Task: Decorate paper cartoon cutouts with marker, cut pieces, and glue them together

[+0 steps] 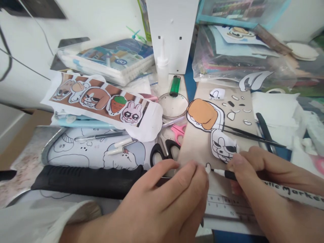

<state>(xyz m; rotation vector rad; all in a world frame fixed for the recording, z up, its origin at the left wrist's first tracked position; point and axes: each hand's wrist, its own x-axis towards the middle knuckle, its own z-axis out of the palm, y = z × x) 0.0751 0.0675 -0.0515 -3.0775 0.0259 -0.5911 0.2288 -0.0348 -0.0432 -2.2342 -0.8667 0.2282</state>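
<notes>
At ten o'clock, a white wall [83, 20] with thin cables rises behind a crowded bench [192, 79], which shows in blue patches. Toward nine lies a printed strip [102, 101] of cartoon characters, a carrot and a pink rabbit at its right end. Near eight, a thick black handle [86, 180] crosses sheets of line drawings [76, 158]. By the centre sit black-handled scissors [154, 150]; toward one, a green lighter [175, 86] rests at a clear round dish.

At six, the left hand [174, 199] lies lightly curled, fingers together, tips down on a beige board [188, 148]; whether they grip anything I cannot tell. Just beside them, at four, is a small white cutout [208, 167], rounded and black-outlined. Toward three, a black-outlined orange-and-white cutout [205, 114] lies on the board, with a black-and-white face cutout [222, 146], slightly curled, just below it. Farther right, at four, the right hand [243, 172] pinches a white marker [291, 190], its dark tip pointing toward nine, close by the small white cutout; contact is too fine to judge.
</notes>
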